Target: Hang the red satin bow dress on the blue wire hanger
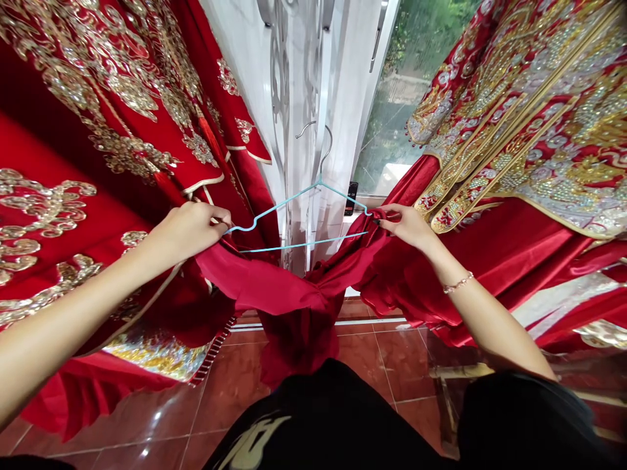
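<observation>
View: the head camera looks down at two bare arms in front of a window.

Left hand (191, 232): the fingers are shut in a narrow pinch on a fold of red satin cloth (274, 294), right by the left tip of a light blue wire hanger (289, 201).

Right hand (406, 225): the fingers are shut in a narrow pinch on the same cloth, at the right tip of the hanger. A thin gold bracelet (458, 282) sits on this wrist.

Hanger: it is out in front of the person, held flat across between the hands. Its hook points up and sits in front of a white see-through curtain (294, 85).

Cloth: it is shiny and dark red. It hangs from both hands, dips low in the middle, and bunches into soft folds.

Left edge: a red robe with gold stitching (63, 85) hangs just beside the left arm. I cannot tell if they touch.

Right edge: a red robe covered in gold beads (529, 130) fills the side past the right hand, near the hand and the arm.

Room in the middle: there is a narrow gap between the two robes, with the curtain and a window (416, 65) behind the hanger.

Below: a shiny red-brown tile floor (230, 391) lies under the cloth. The person's black shirt (323, 418) shows at the bottom.

Sill: a small black phone (351, 198) stands by the window, just past the hanger.
</observation>
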Demonstrator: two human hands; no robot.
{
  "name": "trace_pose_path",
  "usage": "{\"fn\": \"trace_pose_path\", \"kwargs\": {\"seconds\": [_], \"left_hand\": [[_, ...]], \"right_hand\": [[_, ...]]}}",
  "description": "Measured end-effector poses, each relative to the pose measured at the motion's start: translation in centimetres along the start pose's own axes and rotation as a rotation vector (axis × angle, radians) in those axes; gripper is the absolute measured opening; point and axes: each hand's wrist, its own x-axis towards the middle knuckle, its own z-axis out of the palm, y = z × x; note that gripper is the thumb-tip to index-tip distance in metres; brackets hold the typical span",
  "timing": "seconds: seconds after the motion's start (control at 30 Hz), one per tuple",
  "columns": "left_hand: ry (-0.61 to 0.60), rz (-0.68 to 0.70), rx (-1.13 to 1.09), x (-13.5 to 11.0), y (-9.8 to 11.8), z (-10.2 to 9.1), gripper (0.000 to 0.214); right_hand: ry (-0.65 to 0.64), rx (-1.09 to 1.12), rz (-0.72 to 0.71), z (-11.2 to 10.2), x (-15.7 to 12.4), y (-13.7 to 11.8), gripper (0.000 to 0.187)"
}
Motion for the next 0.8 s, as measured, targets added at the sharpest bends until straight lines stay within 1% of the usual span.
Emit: {"fn": "trace_pose_path", "kwargs": {"seconds": [0.07,0.13,0.2,0.27,0.33,0.4,0.53,0.6,0.73,0.8], "left_hand": [[-0.002,0.001,-0.001,0.0,0.1,0.0,0.029],[-0.006,-0.007,0.008,0.0,0.2,-0.1,0.029],[-0.004,-0.009,0.014,-0.1,0.1,-0.1,0.029],[0.015,-0.005,0.010,-0.2,-0.1,0.0,0.029],[0.038,0.002,0.002,-0.3,-0.3,0.1,0.029],[0.053,0.007,-0.003,-0.4,-0.5,0.3,0.030],[0.049,-0.002,-0.007,-0.7,-0.3,0.3,0.030],[0.039,-0.005,-0.009,-0.8,-0.2,0.2,0.031],[0.040,-0.015,0.009,-0.8,0.0,-0.1,0.031],[0.039,-0.021,0.019,-0.7,0.1,-0.1,0.030]], "right_hand": [[0.045,-0.073,-0.040,0.8,-0.1,0.1,0.040],[0.080,-0.179,-0.044,1.5,-0.1,0.2,0.043],[0.093,-0.253,-0.045,2.0,0.1,0.2,0.041],[0.090,-0.274,-0.054,2.2,0.3,0.2,0.036],[0.093,-0.258,-0.063,2.2,0.6,0.4,0.032],[0.083,-0.191,-0.070,2.0,0.8,0.7,0.029],[-0.035,0.026,-0.073,2.0,0.9,1.3,0.035],[-0.050,0.047,-0.058,2.1,0.7,1.4,0.036],[-0.012,-0.064,-0.030,2.5,0.3,0.8,0.031],[-0.001,-0.216,-0.003,2.6,0.1,-0.2,0.031]]}}
